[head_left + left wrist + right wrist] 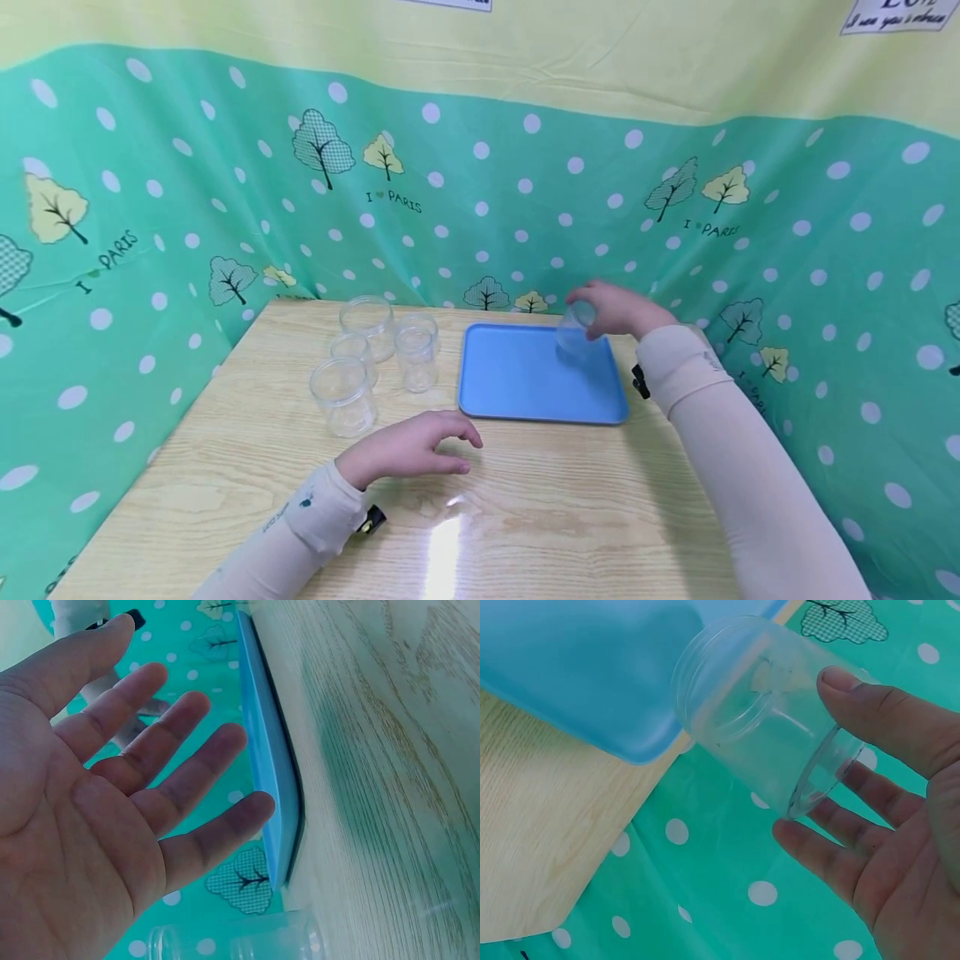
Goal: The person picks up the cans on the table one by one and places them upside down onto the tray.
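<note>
My right hand [618, 308] grips a clear plastic jar [573, 335] over the back right corner of the blue tray [525, 379]. In the right wrist view, thumb and fingers hold the jar [757, 712] near its base, and its ringed rim points toward the tray. My left hand [412, 446] hovers over the table just in front of the tray's left corner, holding nothing. The left wrist view shows its palm [82, 825] with fingers spread and slightly bent. Nearest to it stands another clear jar [347, 408].
Several more clear jars stand grouped left of the tray, among them a wide one [369, 329] at the back and a narrow one [417, 367] near the tray. A green dotted curtain [480, 242] hangs behind and at both sides of the wooden table [547, 500].
</note>
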The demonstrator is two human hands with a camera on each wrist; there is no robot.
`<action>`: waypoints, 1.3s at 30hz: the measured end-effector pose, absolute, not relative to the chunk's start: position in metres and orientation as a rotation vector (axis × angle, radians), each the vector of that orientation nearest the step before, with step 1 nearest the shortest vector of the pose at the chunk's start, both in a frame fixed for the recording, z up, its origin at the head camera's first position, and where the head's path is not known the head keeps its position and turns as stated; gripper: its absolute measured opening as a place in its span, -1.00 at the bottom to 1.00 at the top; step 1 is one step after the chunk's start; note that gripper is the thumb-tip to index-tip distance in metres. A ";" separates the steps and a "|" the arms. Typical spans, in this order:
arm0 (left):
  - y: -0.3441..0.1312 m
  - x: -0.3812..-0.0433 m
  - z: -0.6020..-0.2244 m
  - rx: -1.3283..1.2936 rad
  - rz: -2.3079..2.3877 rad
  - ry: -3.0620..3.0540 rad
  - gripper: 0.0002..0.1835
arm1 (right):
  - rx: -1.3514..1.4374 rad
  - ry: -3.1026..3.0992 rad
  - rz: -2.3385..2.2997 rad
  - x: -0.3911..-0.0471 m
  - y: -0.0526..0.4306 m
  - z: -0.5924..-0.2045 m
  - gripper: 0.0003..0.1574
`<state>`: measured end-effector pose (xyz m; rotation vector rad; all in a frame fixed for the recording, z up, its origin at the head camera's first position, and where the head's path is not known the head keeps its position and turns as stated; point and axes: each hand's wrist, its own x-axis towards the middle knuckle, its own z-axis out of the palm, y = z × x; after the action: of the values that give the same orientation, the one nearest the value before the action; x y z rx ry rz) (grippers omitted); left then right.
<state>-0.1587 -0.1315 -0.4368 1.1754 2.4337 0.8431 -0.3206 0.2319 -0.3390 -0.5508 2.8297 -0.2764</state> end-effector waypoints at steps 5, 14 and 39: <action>-0.132 -0.159 -0.438 1.175 0.834 2.435 -0.69 | -0.542 2.820 -0.246 -0.325 0.231 -0.345 -0.06; -0.131 -0.158 -0.437 1.177 0.830 2.440 -0.69 | -0.521 2.799 -0.280 -0.327 0.229 -0.350 -0.08; -0.132 -0.158 -0.437 1.227 0.810 2.447 -0.67 | -0.459 2.795 -0.279 -0.334 0.235 -0.368 -0.08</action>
<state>-0.1579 -0.1320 -0.4370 1.2267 2.4472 0.8101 -0.3335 0.2355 -0.3684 -0.4594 2.7955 -0.2785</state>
